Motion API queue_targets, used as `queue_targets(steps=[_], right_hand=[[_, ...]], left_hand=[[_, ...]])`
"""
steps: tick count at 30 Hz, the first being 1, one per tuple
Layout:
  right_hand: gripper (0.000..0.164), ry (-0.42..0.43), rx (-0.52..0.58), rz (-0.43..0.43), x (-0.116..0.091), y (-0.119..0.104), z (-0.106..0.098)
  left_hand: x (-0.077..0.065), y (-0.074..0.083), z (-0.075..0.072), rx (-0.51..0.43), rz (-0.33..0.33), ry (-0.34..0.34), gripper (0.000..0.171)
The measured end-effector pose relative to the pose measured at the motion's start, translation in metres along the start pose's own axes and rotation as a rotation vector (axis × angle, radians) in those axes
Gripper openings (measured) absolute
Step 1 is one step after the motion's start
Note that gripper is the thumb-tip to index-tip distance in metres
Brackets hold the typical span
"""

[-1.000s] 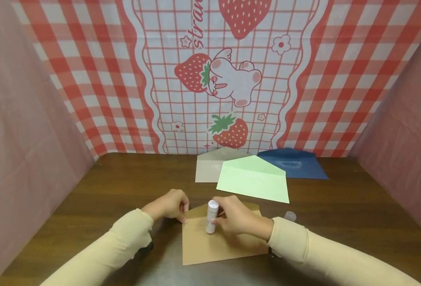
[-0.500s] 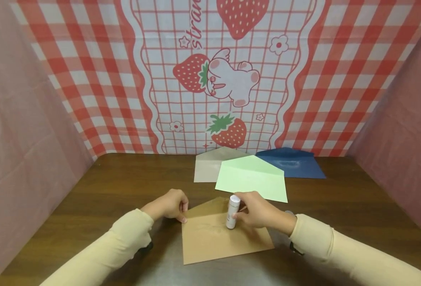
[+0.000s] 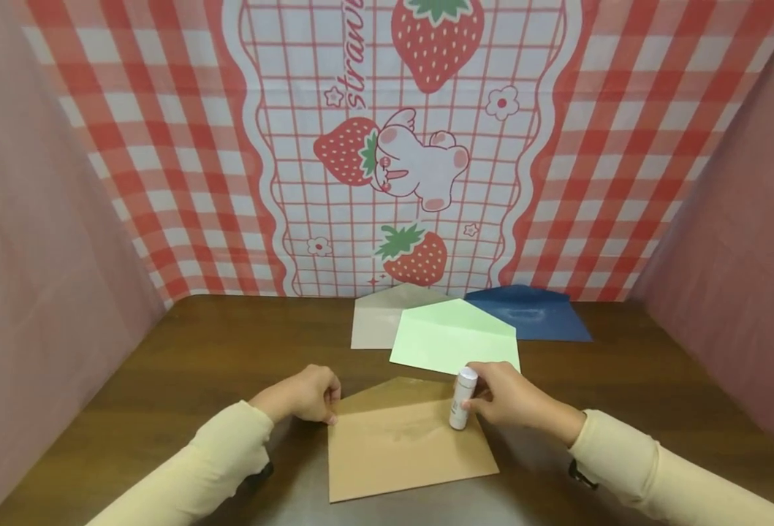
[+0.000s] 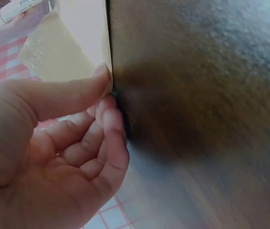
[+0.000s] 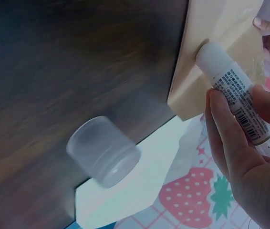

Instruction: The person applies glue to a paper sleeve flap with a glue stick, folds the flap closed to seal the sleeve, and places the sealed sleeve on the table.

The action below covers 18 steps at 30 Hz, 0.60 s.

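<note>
A tan envelope [image 3: 400, 460] lies on the table with its flap unfolded away from the person. My left hand [image 3: 309, 394] pinches the envelope's left edge between thumb and forefinger, as the left wrist view confirms at the corner. In my right hand [image 3: 514, 398] is a white glue stick [image 3: 463, 400], held nearly upright with its lower end against the envelope's right side, just below the flap fold. The right wrist view shows printed text and a barcode on the glue stick [image 5: 240, 98]. A smeared glue patch marks the envelope's middle.
Farther back lie a pale green envelope [image 3: 452, 340], a grey envelope [image 3: 373, 325] and a blue envelope [image 3: 538, 318], flaps unfolded. A translucent cap [image 5: 104, 151] stands on the table near the right hand. A strawberry-print cloth [image 3: 419, 183] hangs behind.
The right hand has slid the glue stick rightward across the envelope, from near its middle to its right side. The left hand keeps its grip. The head view has tilted up slightly.
</note>
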State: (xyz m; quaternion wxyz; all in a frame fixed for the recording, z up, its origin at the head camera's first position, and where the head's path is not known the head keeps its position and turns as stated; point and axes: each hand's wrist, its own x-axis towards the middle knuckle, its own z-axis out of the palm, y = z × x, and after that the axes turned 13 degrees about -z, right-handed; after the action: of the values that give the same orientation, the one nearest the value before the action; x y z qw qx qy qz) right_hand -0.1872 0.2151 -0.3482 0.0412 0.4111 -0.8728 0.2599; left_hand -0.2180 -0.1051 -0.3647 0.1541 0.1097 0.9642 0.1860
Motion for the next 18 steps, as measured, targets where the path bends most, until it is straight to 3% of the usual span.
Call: queue_targets(steps=[5, 11, 14, 16, 18], right_hand=[[0.017, 0.003, -0.001, 0.023, -0.008, 0.002, -0.002], [0.018, 0.026, -0.033, 0.048, -0.015, 0.001, -0.009], [0.019, 0.053, -0.049, 0.096, -0.018, 0.002, -0.015], [0.020, 0.070, -0.021, 0.130, -0.019, 0.003, -0.018], [0.023, 0.079, 0.087, 0.171, -0.019, 0.004, -0.021]], left_hand=[[0.002, -0.005, 0.001, 0.025, 0.089, 0.024, 0.019], [0.005, -0.010, -0.001, 0.008, 0.116, 0.039, 0.015], [0.005, -0.013, -0.003, 0.018, 0.167, 0.068, 0.015], [0.006, -0.014, -0.004, 0.007, 0.208, 0.100, 0.013], [0.008, -0.011, -0.005, -0.015, 0.256, 0.144, 0.010]])
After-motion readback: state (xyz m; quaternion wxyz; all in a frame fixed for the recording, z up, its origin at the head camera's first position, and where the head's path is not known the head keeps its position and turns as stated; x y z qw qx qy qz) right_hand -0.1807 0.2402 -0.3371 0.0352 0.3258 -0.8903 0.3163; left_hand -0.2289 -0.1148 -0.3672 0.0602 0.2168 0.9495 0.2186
